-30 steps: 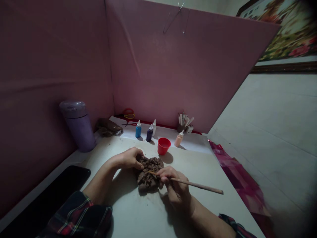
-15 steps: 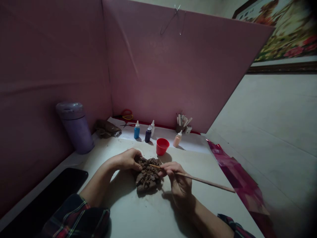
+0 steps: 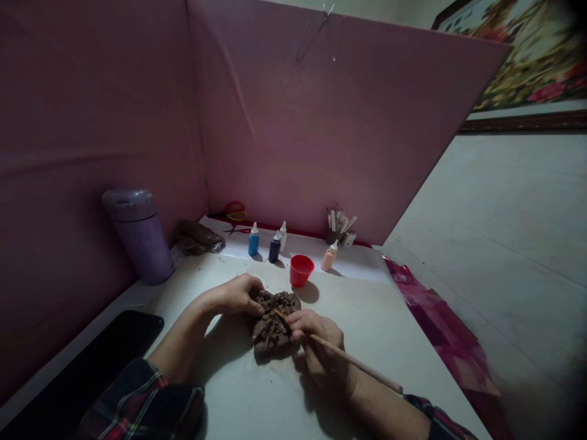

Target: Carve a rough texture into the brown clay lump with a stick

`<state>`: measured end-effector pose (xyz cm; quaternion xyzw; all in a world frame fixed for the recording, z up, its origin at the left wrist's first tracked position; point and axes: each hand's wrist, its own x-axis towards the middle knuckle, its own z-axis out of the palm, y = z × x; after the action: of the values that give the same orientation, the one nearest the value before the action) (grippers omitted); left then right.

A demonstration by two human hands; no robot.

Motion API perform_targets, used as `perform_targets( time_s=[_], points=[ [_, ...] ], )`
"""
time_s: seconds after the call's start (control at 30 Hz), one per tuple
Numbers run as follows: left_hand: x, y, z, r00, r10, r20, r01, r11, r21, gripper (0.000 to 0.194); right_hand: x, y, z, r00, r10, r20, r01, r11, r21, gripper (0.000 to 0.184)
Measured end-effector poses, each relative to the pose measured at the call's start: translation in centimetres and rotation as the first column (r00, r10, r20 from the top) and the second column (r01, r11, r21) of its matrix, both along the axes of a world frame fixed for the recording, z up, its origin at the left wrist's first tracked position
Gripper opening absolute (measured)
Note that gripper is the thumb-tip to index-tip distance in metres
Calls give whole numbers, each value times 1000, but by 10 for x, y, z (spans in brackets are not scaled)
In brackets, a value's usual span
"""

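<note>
Sleeves, dark plaid (image 3: 151, 403), nearest, forearms resting on the pale desk (image 3: 367, 305). Clock positions read from the brown clay lump (image 3: 276, 349), which lies on the desk between the hands.

Black flat device (image 3: 92, 366): eight o'clock, apart from the clay. Right hand (image 3: 325, 354) at four o'clock, fingers closed narrowly round a wooden stick (image 3: 362, 365); its tip meets the clay's top and its shaft slants back over the wrist. Left hand (image 3: 233, 296) at ten o'clock, thumb and fingers gripping the clay's far-left edge.

Clay: most of the top broken into rough crumbs; six o'clock side smoother. Surface working looks well along, in my judgement, with that near side least worked. Whether more is due, cannot tell. Both hands mask parts of the edge.

Red cup (image 3: 300, 278) just beyond at one o'clock, apart from both hands; contents unclear. Likely the closest obstacle on the far side. Peach bottle (image 3: 328, 259) past it. Dark blue bottle (image 3: 274, 252) and white bottle (image 3: 283, 239) near twelve, light blue bottle (image 3: 253, 244) at eleven.

Farther: purple tumbler (image 3: 147, 247) and crumpled brown bag (image 3: 196, 237), ten; red-handled scissors (image 3: 242, 231), eleven; tool pot (image 3: 333, 236), one. Pink partition (image 3: 312, 134) closes off the back.
</note>
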<state>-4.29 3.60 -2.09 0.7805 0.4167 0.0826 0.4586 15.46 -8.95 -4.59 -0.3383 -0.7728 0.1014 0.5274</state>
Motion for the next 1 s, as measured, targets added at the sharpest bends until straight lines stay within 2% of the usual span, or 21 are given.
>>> perform_targets(
  time_s=[0.1, 0.27, 0.33, 0.47, 0.6, 0.8, 0.93, 1.0],
  points=[
    [0, 0, 1, 1000, 4, -4, -4, 1000, -1, 32, -1, -1, -3, 1000, 7, -7, -7, 1000, 0, 15],
    [-2, 2, -1, 1000, -20, 21, 20, 1000, -12, 34, -1, 2, -8, 997, 55, 53, -60, 993, 101, 12],
    [-2, 3, -2, 1000, -18, 15, 18, 1000, -4, 34, -1, 3, -9, 996, 66, 58, -71, 992, 101, 12],
    [-1, 2, -1, 1000, -7, 13, 7, 1000, -13, 31, -1, 2, -7, 999, 5, -52, -4, 1000, 27, 14],
    [0, 1, 0, 1000, -6, 12, 7, 1000, -25, 31, -1, -2, -3, 996, -6, -90, 12, 998, 64, 16],
    [-1, 2, -3, 999, 4, 37, -3, 999, -35, 33, -2, -1, -1, 999, 2, -50, -3, 1000, -18, 21],
    [-1, 3, -4, 999, -9, 53, 12, 999, -46, 32, 1, 2, -5, 989, -23, -144, 3, 990, -140, 19],
    [-1, 2, -3, 998, -7, 56, 9, 999, -37, 30, 2, 3, -6, 974, -34, -226, 0, 989, -146, 17]
  ],
)
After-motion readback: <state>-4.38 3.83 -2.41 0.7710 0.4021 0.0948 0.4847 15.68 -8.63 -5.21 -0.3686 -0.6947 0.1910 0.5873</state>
